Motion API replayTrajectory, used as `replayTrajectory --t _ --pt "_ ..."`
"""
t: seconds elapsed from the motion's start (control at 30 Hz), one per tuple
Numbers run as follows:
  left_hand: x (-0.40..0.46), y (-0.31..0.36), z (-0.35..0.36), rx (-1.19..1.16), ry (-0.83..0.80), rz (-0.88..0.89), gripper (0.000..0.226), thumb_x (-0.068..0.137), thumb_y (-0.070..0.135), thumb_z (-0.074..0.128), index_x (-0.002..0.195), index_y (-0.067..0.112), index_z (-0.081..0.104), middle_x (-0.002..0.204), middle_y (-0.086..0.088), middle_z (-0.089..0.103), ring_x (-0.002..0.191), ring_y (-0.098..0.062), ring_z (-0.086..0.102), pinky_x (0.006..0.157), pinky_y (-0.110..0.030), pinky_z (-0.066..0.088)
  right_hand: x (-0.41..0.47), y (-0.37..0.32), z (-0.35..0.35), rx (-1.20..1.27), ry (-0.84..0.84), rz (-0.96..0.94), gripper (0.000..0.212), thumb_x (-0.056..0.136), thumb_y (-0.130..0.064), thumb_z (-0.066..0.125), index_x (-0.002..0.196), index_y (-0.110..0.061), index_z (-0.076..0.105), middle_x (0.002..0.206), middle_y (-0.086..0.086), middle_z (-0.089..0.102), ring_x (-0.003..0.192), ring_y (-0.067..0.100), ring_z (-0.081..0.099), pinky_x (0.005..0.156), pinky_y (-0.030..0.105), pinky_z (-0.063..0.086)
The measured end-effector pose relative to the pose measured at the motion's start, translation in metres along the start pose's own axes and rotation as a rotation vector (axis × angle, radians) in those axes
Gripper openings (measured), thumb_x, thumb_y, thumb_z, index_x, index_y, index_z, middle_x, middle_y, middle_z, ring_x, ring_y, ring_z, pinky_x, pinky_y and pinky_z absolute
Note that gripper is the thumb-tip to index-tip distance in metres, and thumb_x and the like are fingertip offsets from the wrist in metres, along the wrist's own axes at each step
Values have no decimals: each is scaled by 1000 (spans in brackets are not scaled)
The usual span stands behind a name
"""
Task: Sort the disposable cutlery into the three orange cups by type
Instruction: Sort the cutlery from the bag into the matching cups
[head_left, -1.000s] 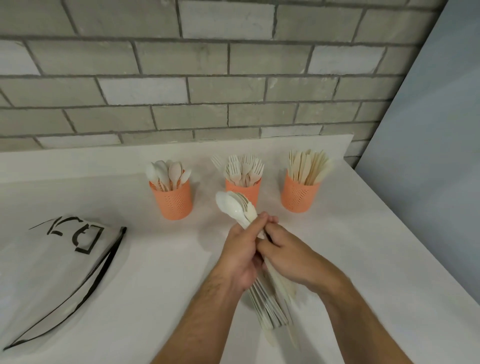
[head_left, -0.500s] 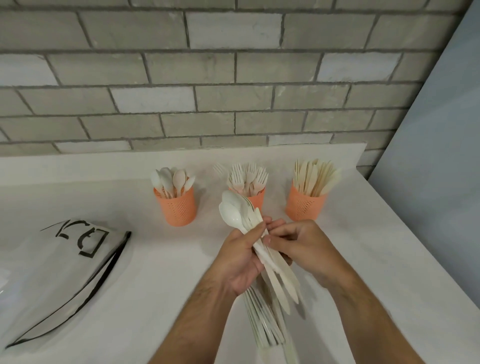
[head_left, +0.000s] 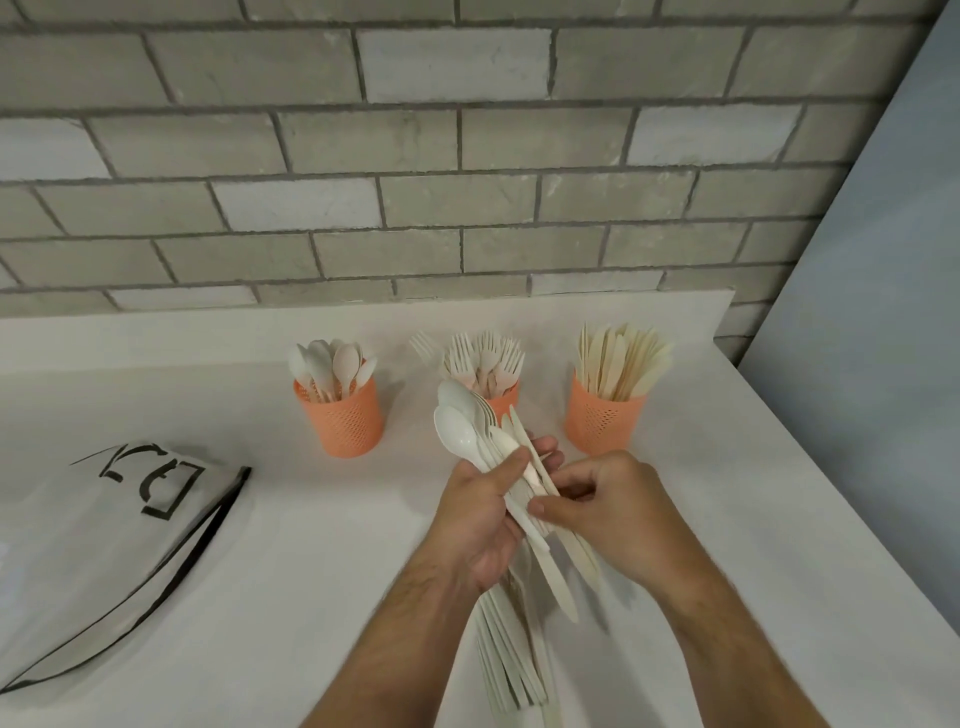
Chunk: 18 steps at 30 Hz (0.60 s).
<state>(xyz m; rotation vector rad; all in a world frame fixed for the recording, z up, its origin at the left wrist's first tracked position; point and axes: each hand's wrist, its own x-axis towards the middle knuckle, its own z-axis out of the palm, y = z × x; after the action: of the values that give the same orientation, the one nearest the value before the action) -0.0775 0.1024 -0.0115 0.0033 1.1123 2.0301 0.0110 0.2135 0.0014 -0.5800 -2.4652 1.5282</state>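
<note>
Right hand (head_left: 610, 512) lower now, knives (head_left: 558, 551) fanned further from bundle (head_left: 498, 613).

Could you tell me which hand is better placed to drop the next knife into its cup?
Right. The right hand already pinches loose knives, and the knife cup stands on its side. The left hand grips the bundle.

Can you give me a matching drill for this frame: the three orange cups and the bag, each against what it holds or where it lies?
Things:
1. left cup
2. middle cup
3. right cup
4. clear bag

States:
A. holds knives
B. lies flat at the table's left
C. holds spoons
D. holds forks

Pairs: 1-C, 2-D, 3-A, 4-B
</note>
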Motion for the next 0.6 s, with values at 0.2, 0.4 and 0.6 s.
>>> replayTrajectory --t 0.2,0.4,0.6 --pt "-2 1 2 61 -111 -31 21 97 1 50 111 0 66 112 -22 71 107 -40 67 85 -50 57 7 5 -16 -66 -117 72 1 84 -17 79 84 -17 80 77 -6 77 75 5 72 79 24 57" --pt "-1 1 1 147 -149 -40 22 97 1 51 111 -5 66 111 -29 69 102 -45 67 86 -63 53 11 11 -33 127 -185 142 6 87 -10 75 87 -13 81 87 5 79 87 20 76 94 40 57" --pt "5 -8 4 220 -18 45 21 97 -2 48 112 -4 64 106 -25 71 97 -39 71 86 -56 56 13 13 -28 -193 -40 47 8 87 -19 76 88 -25 81 77 -8 77 76 6 73 80 34 59"
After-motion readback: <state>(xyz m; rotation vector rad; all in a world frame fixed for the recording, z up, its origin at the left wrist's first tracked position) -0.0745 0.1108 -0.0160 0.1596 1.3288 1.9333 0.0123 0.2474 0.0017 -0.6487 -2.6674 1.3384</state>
